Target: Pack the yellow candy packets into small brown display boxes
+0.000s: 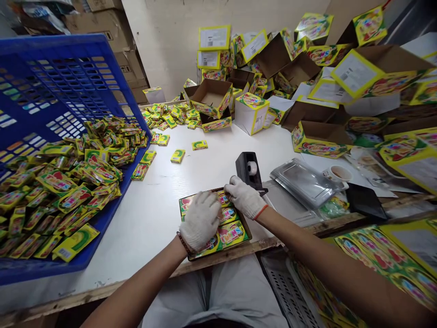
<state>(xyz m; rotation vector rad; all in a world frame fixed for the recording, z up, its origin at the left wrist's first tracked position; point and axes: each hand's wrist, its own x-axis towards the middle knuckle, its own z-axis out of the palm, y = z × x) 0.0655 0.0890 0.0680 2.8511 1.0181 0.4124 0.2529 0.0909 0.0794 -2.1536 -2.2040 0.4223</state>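
Yellow-green packs (234,233) with pink-and-blue lettering lie in a dark-edged tray (247,225), lower centre. The left hand (201,221) covers some, fingers together; the right hand (245,197) curls at the far edge, its grip hidden.

Lit indoors by soft, moderately bright light, seemingly from overhead. Brightest across the white tabletop (150,228), with a pale sheen towards its far middle. Streaked with white glare on the clear plastic trays (303,184). Dimmer at the top left, around the stacked cartons (128,68), and darkly shadowed beneath the tabletop's front edge. Sharp enough near the center to show lettering on the packets (234,233), yet slightly soft on the gloved left hand (200,221). Stretched and blurred towards the sides, notably at the blue basket (99,43) and lower-right boxes (372,248).
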